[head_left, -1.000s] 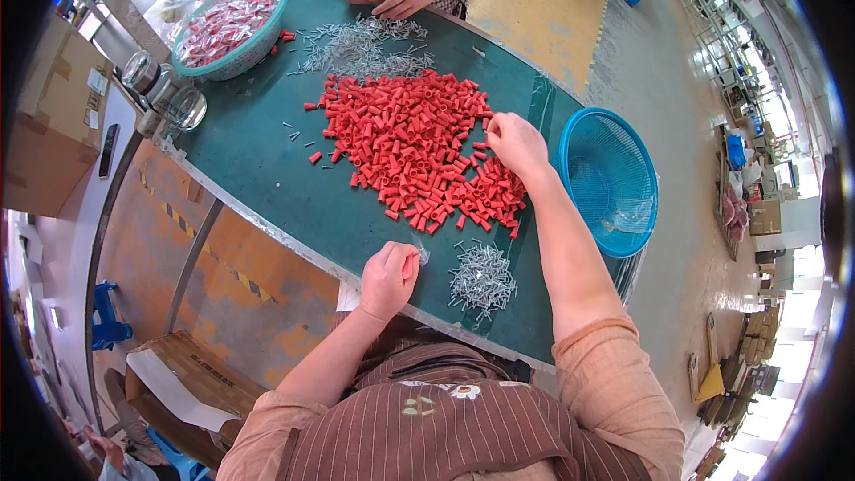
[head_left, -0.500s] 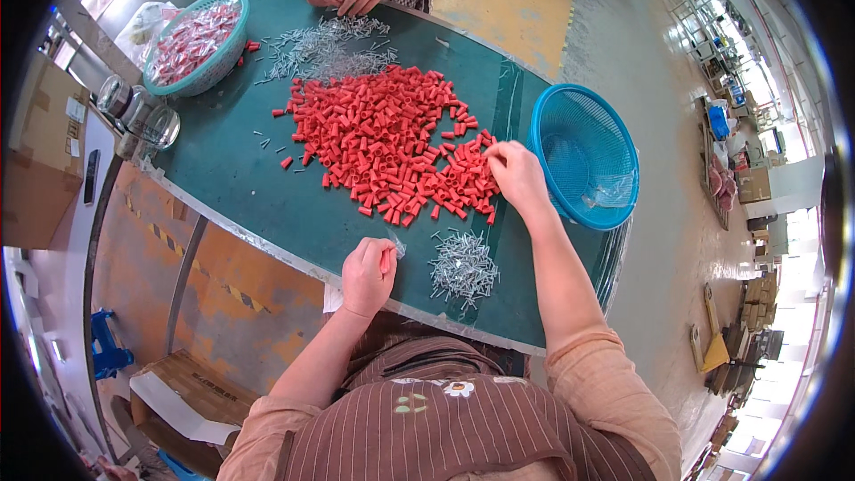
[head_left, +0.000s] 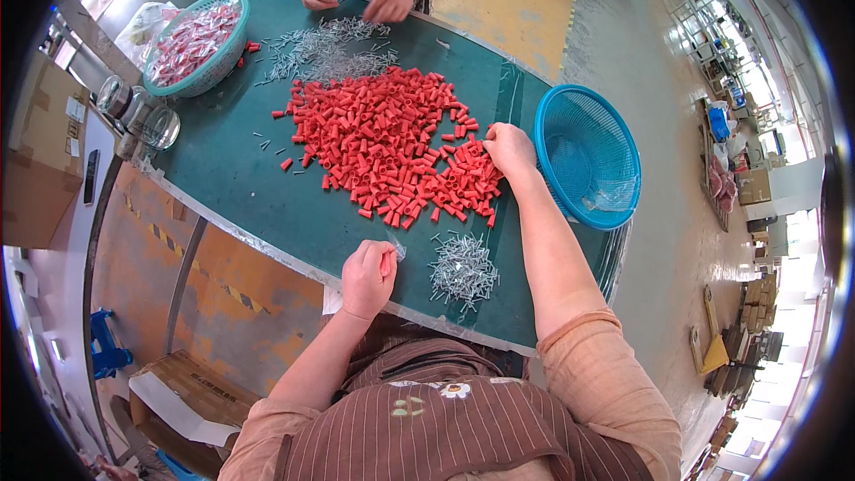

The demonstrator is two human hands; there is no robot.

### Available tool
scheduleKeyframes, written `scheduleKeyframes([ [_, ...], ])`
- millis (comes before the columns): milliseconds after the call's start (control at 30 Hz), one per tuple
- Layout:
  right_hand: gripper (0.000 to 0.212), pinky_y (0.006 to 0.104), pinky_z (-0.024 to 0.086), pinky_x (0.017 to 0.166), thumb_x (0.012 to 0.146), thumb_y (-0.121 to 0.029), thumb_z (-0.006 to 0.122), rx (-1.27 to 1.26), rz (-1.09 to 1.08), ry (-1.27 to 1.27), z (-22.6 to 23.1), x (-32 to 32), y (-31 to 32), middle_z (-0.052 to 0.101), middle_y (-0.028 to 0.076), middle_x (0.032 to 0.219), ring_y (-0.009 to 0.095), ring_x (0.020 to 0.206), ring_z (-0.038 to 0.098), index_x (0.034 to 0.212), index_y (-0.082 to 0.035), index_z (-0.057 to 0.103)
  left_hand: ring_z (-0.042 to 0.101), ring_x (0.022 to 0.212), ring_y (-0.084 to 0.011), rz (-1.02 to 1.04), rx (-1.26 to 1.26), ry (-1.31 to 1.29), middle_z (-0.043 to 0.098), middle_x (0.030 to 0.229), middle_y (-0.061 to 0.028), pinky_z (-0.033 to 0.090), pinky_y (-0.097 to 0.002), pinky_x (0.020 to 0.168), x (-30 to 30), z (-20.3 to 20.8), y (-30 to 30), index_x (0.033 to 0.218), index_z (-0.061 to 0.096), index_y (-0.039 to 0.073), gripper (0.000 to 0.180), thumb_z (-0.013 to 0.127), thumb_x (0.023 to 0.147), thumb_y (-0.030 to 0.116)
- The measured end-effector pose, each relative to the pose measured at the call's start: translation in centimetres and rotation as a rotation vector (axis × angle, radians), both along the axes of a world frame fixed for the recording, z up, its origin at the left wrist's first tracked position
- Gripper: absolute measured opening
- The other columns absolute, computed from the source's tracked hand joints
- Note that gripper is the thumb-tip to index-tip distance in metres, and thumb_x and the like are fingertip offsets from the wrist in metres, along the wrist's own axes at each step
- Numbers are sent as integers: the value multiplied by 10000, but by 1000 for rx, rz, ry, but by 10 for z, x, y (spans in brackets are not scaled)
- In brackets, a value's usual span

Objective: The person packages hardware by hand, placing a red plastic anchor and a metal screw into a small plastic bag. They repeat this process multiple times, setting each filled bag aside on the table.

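A big heap of red plastic tapered sleeves (head_left: 374,138) lies in the middle of the green table. My right hand (head_left: 510,150) is at the heap's right end, fingers pinched together; what they hold, if anything, is hidden. Close to the near table edge, my left hand (head_left: 370,278) is closed on a small clear plastic bag (head_left: 398,250) that pokes out past the fingers. A hint of red shows between those fingers. Between my arms sits a small pile of grey metal screws or pins (head_left: 464,271), untouched by either hand.
A blue mesh basket (head_left: 543,138) stands by the right table edge, clear plastic inside. At the far left, a teal basket (head_left: 240,31) holds bagged red pieces, near a glass jar (head_left: 160,127). Opposite, a co-worker's hands (head_left: 392,0) are over another metal pile (head_left: 334,49).
My right hand has shifted slightly away from me along the heap's right end. My left hand stays put. The co-worker's hands have moved apart, one reaching toward the far metal pile.
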State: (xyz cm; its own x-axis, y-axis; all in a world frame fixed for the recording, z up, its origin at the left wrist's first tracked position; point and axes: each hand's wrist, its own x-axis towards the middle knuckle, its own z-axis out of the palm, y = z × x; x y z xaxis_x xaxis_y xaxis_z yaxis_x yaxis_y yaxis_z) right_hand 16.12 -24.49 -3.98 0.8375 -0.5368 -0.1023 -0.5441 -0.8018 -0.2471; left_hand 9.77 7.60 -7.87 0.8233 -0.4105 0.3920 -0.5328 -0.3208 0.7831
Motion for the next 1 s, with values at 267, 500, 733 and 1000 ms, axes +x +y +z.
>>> scheduleKeyframes([
  [267,169,420,523,766,789,-168,584,-139,104,117,26,-10,20,689,159,852,328,844,667,837,-43,687,556,632,-291,3,-12,-2,547,738,-103,451,-374,562,-1,-3,-1,849,567,45,170,669,733,-25],
  [500,171,411,501,769,784,-176,577,243,279,145,61,-90,78,672,139,884,312,862,642,862,-60,675,576,666,-305,2,11,9,564,762,-109,467,-377,579,1,-2,1,860,567,49,188,680,726,-19],
  [733,192,382,480,840,776,-32,548,203,591,-196,15,-109,107,626,82,942,266,967,579,913,-60,679,566,659,-302,2,-6,21,561,758,-118,462,-363,585,0,-2,-1,844,568,37,132,653,764,-26],
  [1000,216,366,462,836,738,-15,551,145,695,-151,11,-118,116,604,63,913,260,940,555,903,-77,675,570,673,-305,4,6,13,566,767,-121,465,-371,596,-1,-1,0,846,566,37,131,658,768,-15],
])
